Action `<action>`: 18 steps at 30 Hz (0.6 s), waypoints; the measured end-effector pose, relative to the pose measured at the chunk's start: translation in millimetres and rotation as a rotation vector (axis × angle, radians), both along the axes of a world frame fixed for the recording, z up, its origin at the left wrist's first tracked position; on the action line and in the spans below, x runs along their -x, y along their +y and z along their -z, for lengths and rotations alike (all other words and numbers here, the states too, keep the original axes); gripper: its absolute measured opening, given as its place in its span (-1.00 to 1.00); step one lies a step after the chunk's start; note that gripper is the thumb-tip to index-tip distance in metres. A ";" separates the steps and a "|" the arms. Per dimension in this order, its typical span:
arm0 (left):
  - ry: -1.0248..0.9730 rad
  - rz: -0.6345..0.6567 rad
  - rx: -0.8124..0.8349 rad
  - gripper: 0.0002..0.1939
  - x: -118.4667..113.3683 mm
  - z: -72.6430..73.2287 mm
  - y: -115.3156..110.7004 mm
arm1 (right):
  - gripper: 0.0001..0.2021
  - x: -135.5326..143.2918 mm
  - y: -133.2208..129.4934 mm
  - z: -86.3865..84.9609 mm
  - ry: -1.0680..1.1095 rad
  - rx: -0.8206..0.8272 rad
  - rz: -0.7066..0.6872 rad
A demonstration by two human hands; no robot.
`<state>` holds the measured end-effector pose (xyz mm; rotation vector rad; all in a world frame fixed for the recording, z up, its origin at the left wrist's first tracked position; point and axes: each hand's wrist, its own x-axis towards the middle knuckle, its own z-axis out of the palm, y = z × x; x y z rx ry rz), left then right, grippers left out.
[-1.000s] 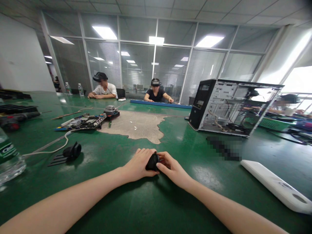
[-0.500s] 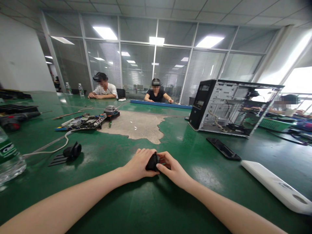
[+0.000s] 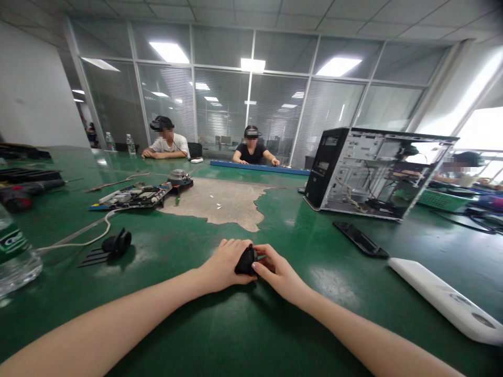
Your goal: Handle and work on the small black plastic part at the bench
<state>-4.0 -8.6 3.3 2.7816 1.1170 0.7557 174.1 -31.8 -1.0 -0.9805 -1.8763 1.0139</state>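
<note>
A small black plastic part [image 3: 245, 262] sits between my hands, low over the green table [image 3: 220, 335]; its exact kind is hard to make out. My left hand [image 3: 223, 266] wraps over it from the left, fingers on top and thumb below. From the right, my right hand [image 3: 277, 269] grips its side with thumb and bent fingers. Much of the part is covered by the fingers. To the left lies a black plastic piece [image 3: 117, 243] with a round collar and several flat prongs.
At left are a circuit board [image 3: 133, 196], a fan-like unit [image 3: 179, 179], a white cable [image 3: 106, 228], a water bottle [image 3: 15, 251] and a drill [image 3: 31, 188]. An open computer case [image 3: 330, 170], a black panel [image 3: 359, 240] and a white panel [image 3: 444, 298] lie right. People sit across the table.
</note>
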 end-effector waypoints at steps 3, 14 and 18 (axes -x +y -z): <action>0.004 -0.002 0.004 -0.39 -0.2 0.0 -0.5 | -0.75 -0.5 -1.9 -2.7 0.007 -0.049 0.003; 0.000 0.002 0.001 -0.39 1.1 -0.5 -0.1 | -0.72 -0.3 1.2 1.4 0.005 -0.007 0.013; 0.001 -0.002 0.004 -0.39 0.7 -1.0 -0.5 | -0.75 -1.1 0.3 -0.4 0.039 -0.050 -0.001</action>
